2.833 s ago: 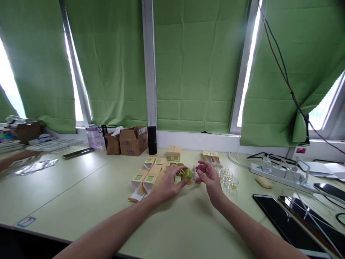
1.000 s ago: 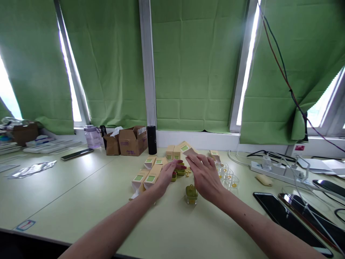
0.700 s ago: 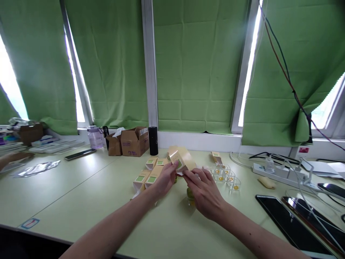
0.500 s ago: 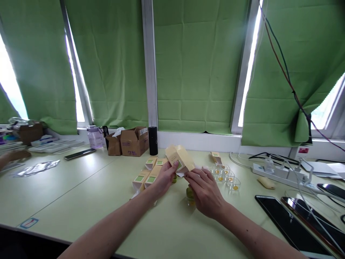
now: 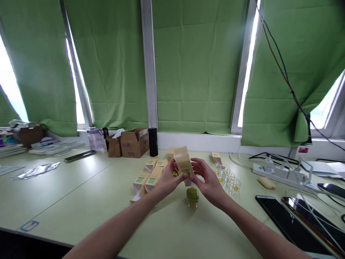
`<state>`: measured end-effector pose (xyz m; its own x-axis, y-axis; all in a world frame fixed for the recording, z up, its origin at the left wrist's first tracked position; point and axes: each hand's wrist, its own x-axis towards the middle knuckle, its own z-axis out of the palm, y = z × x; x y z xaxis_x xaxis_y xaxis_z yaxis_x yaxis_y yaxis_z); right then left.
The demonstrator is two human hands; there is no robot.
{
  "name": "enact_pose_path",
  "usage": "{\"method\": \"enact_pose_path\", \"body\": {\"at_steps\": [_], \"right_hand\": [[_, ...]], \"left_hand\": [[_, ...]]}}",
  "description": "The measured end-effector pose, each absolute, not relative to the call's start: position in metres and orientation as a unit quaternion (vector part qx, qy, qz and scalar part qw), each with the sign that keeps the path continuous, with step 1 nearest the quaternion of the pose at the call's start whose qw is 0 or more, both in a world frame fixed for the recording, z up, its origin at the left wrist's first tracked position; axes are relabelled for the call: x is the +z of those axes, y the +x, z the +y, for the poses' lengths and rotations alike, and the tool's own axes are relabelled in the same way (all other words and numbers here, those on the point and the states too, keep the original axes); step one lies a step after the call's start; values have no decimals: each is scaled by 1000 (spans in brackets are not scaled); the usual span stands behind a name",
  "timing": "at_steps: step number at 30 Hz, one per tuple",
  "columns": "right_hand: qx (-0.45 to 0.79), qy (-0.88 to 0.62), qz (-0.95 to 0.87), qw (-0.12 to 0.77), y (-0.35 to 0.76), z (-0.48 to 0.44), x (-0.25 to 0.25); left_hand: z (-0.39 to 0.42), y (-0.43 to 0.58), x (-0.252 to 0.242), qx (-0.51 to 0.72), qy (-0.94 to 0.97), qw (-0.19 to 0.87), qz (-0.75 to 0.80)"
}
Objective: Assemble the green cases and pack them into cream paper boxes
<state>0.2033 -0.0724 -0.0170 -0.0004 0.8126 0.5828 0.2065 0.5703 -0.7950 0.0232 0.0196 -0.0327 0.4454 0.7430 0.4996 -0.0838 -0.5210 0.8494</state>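
Note:
A small cream paper box (image 5: 183,160) with a green label is held upright between both hands above the table. My left hand (image 5: 170,178) grips its left side, thumb on the front. From the right, my right hand (image 5: 206,180) holds it with the thumb at the lower front. White paper shows at the box's lower end. Below the hands stands a small glass jar with a green lid (image 5: 192,196). To the left, several similar cream boxes (image 5: 152,180) lie together. Several small clear glass jars (image 5: 228,176) with yellow spots stand to the right.
Phones and a tablet (image 5: 283,216) lie at the right, near a white power strip (image 5: 280,174) with cables. At the back stand a cardboard box (image 5: 134,144), a black cylinder (image 5: 153,142) and a purple bottle (image 5: 95,138). A clear plastic packet (image 5: 37,170) lies left.
The box has turned from tilted to upright, and both hands now hold its lower sides. The green-lidded jar has come into fuller view. Another person's hand at the far left has gone out of view.

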Motion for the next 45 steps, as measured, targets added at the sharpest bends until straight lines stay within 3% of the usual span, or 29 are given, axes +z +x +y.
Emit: {"method": "enact_pose_path", "body": {"at_steps": [9, 14, 18, 22, 25, 34, 39, 45], "right_hand": [[368, -318, -548, 681, 202, -72, -30], [372, -311, -552, 678, 201, -74, -35], [343, -307, -576, 676, 201, -76, -37], [260, -327, -626, 659, 205, -77, -43], [129, -370, -655, 646, 210, -76, -47], [-238, -303, -731, 563, 216, -80, -41], [-278, -297, -728, 551, 215, -79, -48], [-236, -320, -733, 551, 220, -79, -54]], "left_hand": [[7, 24, -35, 487, 767, 372, 189], [2, 25, -36, 502, 798, 287, 170], [-3, 27, -34, 514, 795, 281, 155], [-4, 27, -35, 531, 797, 259, 127], [-2, 24, -38, 538, 808, 211, 112], [-4, 18, -27, 567, 822, -46, 18], [-5, 14, -28, 582, 806, -107, 33], [-3, 15, -34, 581, 808, -97, 27]]}}
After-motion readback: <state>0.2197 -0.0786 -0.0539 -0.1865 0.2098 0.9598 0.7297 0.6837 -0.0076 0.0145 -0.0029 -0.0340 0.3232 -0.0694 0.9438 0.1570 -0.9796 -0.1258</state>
